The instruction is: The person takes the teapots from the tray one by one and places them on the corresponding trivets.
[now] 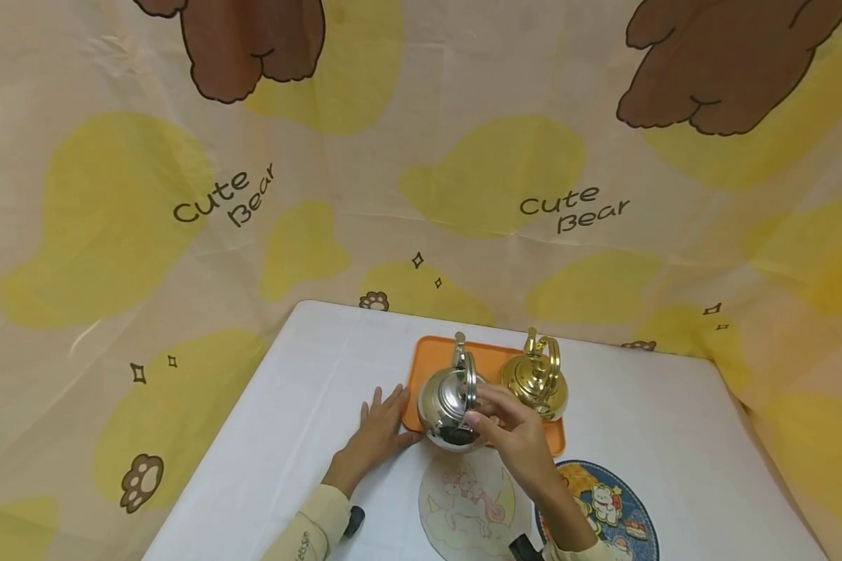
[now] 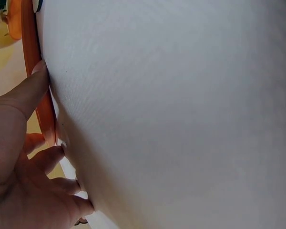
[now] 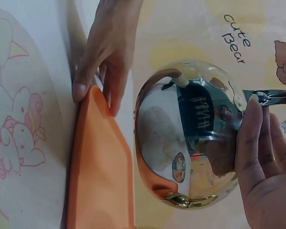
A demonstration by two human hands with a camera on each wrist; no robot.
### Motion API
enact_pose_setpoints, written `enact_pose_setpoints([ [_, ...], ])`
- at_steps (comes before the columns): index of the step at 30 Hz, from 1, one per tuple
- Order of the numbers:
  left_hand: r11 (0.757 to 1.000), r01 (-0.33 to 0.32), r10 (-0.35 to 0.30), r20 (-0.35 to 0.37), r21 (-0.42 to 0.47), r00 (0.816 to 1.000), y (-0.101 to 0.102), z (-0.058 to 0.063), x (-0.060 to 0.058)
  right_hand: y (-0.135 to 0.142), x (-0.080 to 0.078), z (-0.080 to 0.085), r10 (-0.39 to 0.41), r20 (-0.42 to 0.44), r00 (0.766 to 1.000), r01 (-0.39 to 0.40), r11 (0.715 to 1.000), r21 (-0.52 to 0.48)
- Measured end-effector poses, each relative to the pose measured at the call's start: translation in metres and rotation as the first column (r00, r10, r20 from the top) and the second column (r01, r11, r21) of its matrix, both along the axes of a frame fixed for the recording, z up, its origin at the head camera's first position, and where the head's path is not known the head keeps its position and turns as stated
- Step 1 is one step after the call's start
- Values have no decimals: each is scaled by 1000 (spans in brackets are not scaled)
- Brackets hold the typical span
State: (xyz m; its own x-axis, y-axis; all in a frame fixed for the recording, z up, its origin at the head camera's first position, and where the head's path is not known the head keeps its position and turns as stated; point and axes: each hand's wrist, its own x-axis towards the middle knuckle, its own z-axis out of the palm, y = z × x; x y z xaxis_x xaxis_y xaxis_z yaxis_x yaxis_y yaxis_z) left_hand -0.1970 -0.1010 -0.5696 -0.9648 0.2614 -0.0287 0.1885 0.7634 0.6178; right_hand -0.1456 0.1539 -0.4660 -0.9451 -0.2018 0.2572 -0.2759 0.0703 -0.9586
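A shiny silver teapot (image 1: 438,409) is over the left part of an orange tray (image 1: 428,352). My right hand (image 1: 522,444) pinches its arched handle between thumb and fingers, as the right wrist view also shows. In that view the teapot's round belly (image 3: 157,124) appears above the tray's rim (image 3: 93,143). My left hand (image 1: 380,432) rests at the tray's near left corner, fingers spread on the table. Its thumb (image 2: 35,83) touches the tray's edge in the left wrist view. A gold teapot (image 1: 522,382) stands on the tray's right side.
In front of the tray lies a pale round mat (image 1: 463,499) with a pink drawing. A blue round mat (image 1: 627,499) with cartoon figures is at the right, partly beneath my right forearm. Behind the white table (image 1: 309,366) hangs a bear-print cloth (image 1: 365,195).
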Motion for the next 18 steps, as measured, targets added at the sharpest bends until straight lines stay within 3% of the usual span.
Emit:
enact_pose_setpoints([
  [7, 1000, 1, -1, 10, -2, 1000, 0, 1, 0, 3, 8, -1, -46, 0, 999, 46, 999, 8],
  [18, 1000, 7, -7, 7, -10, 1000, -1, 3, 1, 8, 20, -7, -11, -11, 1000, 11, 1000, -23],
])
